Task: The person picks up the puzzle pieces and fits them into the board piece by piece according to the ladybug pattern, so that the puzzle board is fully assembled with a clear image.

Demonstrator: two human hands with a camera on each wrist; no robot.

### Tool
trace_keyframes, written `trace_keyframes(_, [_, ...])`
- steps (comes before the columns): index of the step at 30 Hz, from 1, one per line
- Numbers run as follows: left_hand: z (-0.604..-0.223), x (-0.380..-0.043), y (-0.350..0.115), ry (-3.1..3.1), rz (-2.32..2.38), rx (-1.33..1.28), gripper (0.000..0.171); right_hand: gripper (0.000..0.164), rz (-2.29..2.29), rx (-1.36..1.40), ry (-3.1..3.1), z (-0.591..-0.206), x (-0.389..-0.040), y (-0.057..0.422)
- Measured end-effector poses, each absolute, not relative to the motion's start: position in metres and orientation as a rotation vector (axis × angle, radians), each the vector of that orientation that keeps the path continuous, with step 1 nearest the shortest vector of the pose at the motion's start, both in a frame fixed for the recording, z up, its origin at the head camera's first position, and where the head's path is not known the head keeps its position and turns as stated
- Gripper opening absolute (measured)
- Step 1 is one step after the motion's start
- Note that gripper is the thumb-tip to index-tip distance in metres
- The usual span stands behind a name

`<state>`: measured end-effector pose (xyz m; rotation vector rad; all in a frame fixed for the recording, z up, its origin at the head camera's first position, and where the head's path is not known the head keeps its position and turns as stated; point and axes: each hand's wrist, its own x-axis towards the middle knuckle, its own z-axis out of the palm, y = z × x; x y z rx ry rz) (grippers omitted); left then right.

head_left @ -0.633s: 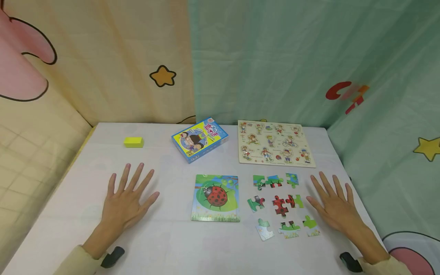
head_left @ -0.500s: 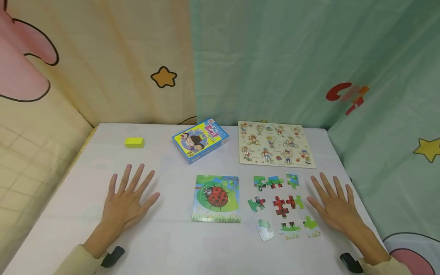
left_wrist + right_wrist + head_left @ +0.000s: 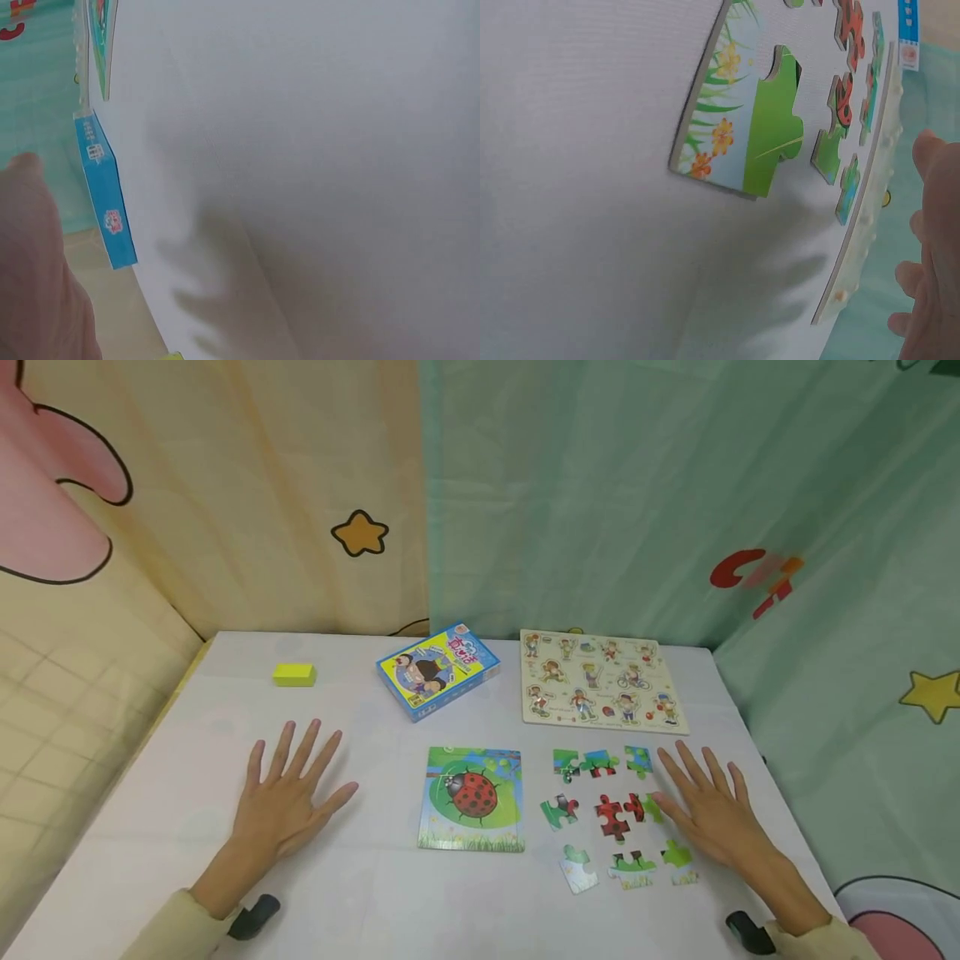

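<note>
My left hand hovers palm down over the white table with fingers spread, holding nothing. Its shadow falls on the cloth in the left wrist view. My right hand, also spread and holding nothing, is above the table just right of several loose jigsaw pieces. Nearest to it are a green-and-red piece and a green corner piece with flowers. A red spotted piece lies in the middle of the loose rows. Between the hands lies a square ladybug picture board.
Toward the back are a yellow-green block, a blue-and-yellow box and a wooden peg board with small figures. The white table meets patterned curtains behind and at the sides.
My right hand has shifted left, closer to the loose pieces. My left hand has moved slightly right. The head view has tilted up a little; the objects stay in place.
</note>
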<state>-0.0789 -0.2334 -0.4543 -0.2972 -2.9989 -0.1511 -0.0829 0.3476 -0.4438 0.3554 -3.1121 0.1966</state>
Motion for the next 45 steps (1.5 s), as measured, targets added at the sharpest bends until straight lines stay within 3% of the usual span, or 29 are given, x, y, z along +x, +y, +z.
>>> trace_keyframes(10, [-0.466,-0.084,-0.204,-3.087,-0.481,-0.359,0.100,0.072,0.224,0.469,-3.104,-0.443,-0.101,0.323])
trace_keyframes(22, [-0.469,-0.096,-0.162,-3.184,-0.708,-0.645,0.130,0.067,0.293,0.712,-3.032,-0.453,-0.121,0.290])
trace_keyframes(34, [-0.472,-0.111,-0.148,-3.252,-0.725,-0.715,0.131,0.060,0.423,0.971,-2.974,-0.450,-0.143,0.271])
trace_keyframes(45, [-0.472,-0.115,-0.139,-3.335,-0.750,-0.663,0.134,0.060,0.610,1.003,-3.098,-0.445,-0.152,0.261])
